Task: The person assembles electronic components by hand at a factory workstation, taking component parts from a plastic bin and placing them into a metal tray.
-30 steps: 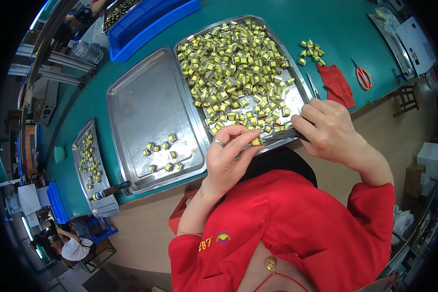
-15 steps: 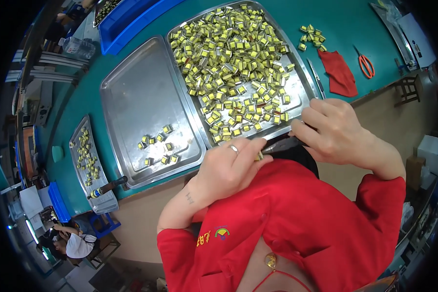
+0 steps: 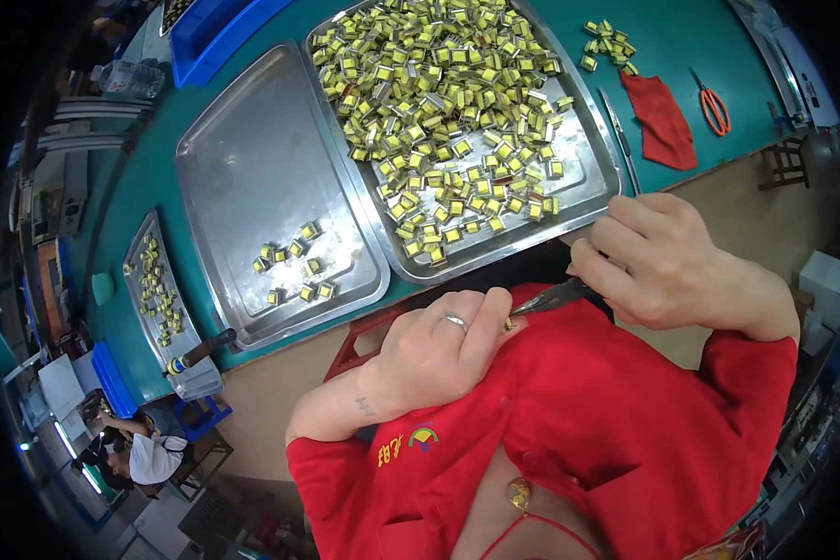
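Close in front of my red shirt, my left hand [image 3: 439, 350] is closed, its fingertips pinching a small yellow-wrapped transformer [image 3: 510, 324] that is mostly hidden. My right hand [image 3: 653, 266] grips a tapered metal plier-like tool [image 3: 553, 297]. Its narrow tip points left and meets the part at my left fingertips; whether the jaws are closed I cannot make out. Beyond my hands, a metal tray [image 3: 583, 182] bears a heap of similar yellow transformers [image 3: 439, 103]. The tray to its left [image 3: 261, 149] has several loose ones [image 3: 297, 247] near its front edge.
A narrow tray [image 3: 189, 350] with several yellow parts stands far left, a dark-handled tool [image 3: 202, 353] across it. To the right lie a long thin tool [image 3: 618, 140], a red cloth [image 3: 658, 121], orange-handled scissors [image 3: 714, 112] and several parts [image 3: 609, 45]. Another person [image 3: 154, 457] sits lower left.
The tool in my right hand now shows more fully, its tip at my left fingertips. My right hand sits slightly lower and further right. The trays appear shifted up and left in the view.
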`<state>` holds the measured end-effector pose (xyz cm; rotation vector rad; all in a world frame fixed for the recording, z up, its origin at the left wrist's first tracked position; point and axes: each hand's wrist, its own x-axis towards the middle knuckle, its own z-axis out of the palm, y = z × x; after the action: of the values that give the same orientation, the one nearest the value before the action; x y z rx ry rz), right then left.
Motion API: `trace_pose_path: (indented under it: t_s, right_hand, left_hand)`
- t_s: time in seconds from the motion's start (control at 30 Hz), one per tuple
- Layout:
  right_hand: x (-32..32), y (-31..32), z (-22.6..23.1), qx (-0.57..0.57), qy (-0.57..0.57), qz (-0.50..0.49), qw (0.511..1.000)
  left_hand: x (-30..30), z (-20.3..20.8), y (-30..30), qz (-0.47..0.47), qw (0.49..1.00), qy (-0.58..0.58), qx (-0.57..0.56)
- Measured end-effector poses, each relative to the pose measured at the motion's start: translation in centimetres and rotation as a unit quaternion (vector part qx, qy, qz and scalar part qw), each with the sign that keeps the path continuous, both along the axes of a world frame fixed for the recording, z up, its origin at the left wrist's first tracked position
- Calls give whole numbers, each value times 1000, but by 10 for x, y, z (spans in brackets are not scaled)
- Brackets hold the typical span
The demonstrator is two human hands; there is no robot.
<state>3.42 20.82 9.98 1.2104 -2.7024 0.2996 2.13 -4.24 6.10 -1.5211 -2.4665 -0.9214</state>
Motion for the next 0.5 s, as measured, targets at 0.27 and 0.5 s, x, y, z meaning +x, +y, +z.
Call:
trace_pose_path:
  t_s: [0.27, 0.5]
  right_hand:
    - [0, 2, -2, -6, -1, -1, 1000]
    - [-1, 5, -5, -6, 20, -4, 1000]
  left_hand:
    - [0, -3, 2, -7, 1000, 15, 2]
    - [-2, -6, 5, 0, 1000, 24, -2]
